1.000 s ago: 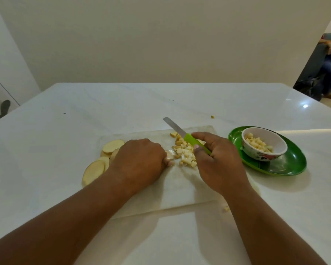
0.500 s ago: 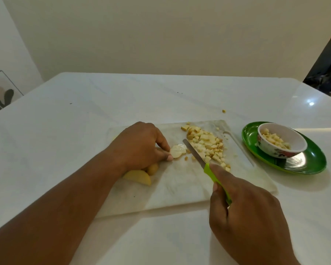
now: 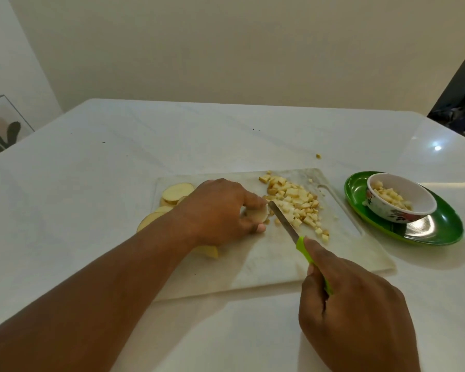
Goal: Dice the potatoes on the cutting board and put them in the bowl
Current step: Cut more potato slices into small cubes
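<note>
since the frame half a second back, the knife (image 3: 285, 222) blade has slid in closer to the left hand (image 3: 220, 210), so its tip now sits just beside the potato slice (image 3: 258, 214) instead of standing a little apart from it, and more of the uncut slices (image 3: 176, 193) show behind the left wrist at the left end of the cutting board (image 3: 274, 261). the left hand lies on the board at centre frame, its fingers (image 3: 254, 200) curled down and pinching the pale round slice, index on top and thumb tip at its lower edge. the right hand (image 3: 357, 318), at the lower right of the frame, has its fingers clenched around the knife's green handle, index laid along the top, with the blade angled up and left across the board. right of the blade, touching it, lies the heap of diced potato (image 3: 297, 201), spread over the upper right part of the board. another piece of potato (image 3: 208, 251) peeks out below the left wrist. the bowl (image 3: 399, 201), holding some dice already, stands on a green plate (image 3: 440, 226) on the bench (image 3: 91, 183) at the right of the frame, just beyond the board's handle end and well apart from both hands. one stray cube (image 3: 318, 156) lies on the bench above the board.
</note>
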`<state>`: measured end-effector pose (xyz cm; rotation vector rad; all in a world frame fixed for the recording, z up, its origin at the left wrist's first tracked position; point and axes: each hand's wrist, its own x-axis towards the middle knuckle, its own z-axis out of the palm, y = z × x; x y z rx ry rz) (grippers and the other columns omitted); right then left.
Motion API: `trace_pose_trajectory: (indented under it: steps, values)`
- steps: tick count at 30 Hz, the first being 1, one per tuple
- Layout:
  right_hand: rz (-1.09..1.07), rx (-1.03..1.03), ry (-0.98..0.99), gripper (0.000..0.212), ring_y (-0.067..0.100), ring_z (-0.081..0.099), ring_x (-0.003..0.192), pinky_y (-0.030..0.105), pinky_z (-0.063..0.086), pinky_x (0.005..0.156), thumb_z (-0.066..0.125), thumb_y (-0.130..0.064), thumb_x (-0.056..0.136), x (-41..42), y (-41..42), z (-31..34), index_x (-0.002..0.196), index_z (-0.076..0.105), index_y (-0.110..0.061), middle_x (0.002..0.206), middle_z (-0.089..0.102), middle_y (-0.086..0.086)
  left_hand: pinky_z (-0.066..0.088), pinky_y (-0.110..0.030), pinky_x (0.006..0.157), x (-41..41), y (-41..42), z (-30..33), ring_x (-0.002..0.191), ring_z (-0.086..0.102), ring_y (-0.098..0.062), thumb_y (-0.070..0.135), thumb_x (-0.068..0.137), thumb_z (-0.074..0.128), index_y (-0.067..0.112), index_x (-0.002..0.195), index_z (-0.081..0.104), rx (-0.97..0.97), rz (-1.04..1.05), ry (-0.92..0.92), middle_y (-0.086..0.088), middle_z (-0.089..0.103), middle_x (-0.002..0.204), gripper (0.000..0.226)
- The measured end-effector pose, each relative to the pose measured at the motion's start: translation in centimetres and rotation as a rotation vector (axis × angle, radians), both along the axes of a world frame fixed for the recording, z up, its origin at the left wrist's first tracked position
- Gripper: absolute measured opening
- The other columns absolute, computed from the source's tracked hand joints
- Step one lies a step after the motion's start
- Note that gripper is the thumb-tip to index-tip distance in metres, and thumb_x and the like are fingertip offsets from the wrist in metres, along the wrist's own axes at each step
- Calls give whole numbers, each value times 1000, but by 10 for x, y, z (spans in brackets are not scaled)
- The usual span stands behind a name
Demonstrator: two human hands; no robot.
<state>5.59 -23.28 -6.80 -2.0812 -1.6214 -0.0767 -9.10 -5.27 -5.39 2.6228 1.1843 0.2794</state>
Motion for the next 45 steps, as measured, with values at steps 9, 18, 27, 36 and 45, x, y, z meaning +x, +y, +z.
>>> trace_pose_trajectory:
  steps: [9,18,27,36,45]
  values:
    - [34,48,27,48,7,41,44,13,28,45,58,-22,77,-2,-3,1,123,72,-20,54,52,-12,34,-43,116,5,3,-4,126,57,-7,54,94,63,46,120,73,82,5,-7,27,66,129,29]
    - [-38,100,33,44,10,41,44,14,27,47,57,-21,78,1,-2,0,118,74,-18,56,56,-8,29,-41,120,10,0,-3,142,40,-15,51,96,58,45,148,48,96,-15,44,7,56,147,54]
    - [34,100,30,46,9,44,45,16,33,46,60,-21,77,-2,-2,-1,121,72,-18,57,58,-8,40,-39,112,7,7,-2,124,58,-12,53,97,54,42,136,63,122,-63,92,15,68,132,42]
    - [36,18,15,41,5,40,42,12,26,45,62,-19,79,-5,4,12,119,73,-21,52,53,-10,47,-23,95,-8,3,0,116,61,-1,58,76,82,46,138,60,-11,100,-123,22,70,124,67]
    - [15,-87,-141,44,7,43,53,13,26,47,56,-31,84,-12,15,31,126,67,-34,74,70,-13,50,-29,101,0,2,-1,111,61,0,53,82,80,51,147,46,-19,113,-177,31,71,107,74]
